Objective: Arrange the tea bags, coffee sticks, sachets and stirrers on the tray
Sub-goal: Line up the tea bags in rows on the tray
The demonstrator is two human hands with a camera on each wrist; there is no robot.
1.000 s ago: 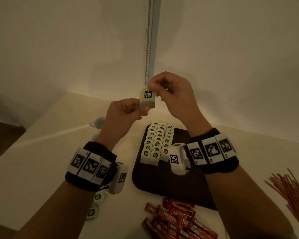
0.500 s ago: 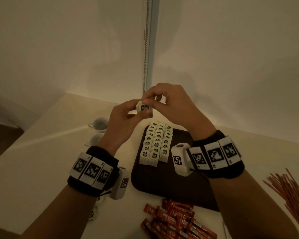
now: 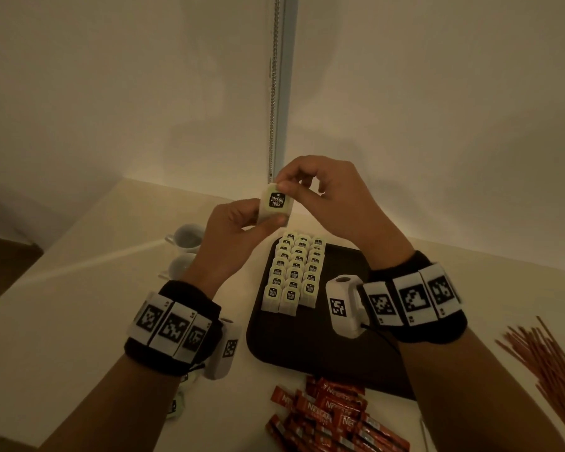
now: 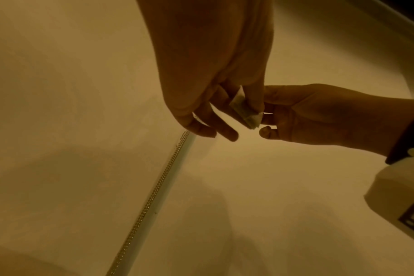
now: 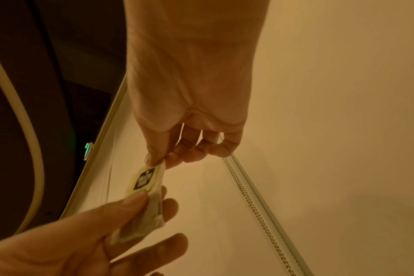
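your grip is on one tea bag (image 3: 276, 203), with both hands: your right hand (image 3: 320, 197) pinches its top edge between thumb and forefinger, and your left hand (image 3: 238, 228) pinches its lower part with the thumb in front. the tea bag is in the air at the middle of the head frame, upright, label toward you, above the far end of the dark tray (image 3: 310, 347). on the tray, in its left part, three rows of tea bags (image 3: 296, 272) stand close together. the red coffee sticks (image 3: 333, 419) lie in a heap on the tabletop (image 3: 62, 321) at the bottom of the frame, and the stirrers (image 3: 545, 360) at the right edge. two white cups (image 3: 186, 246) are left of the tray.
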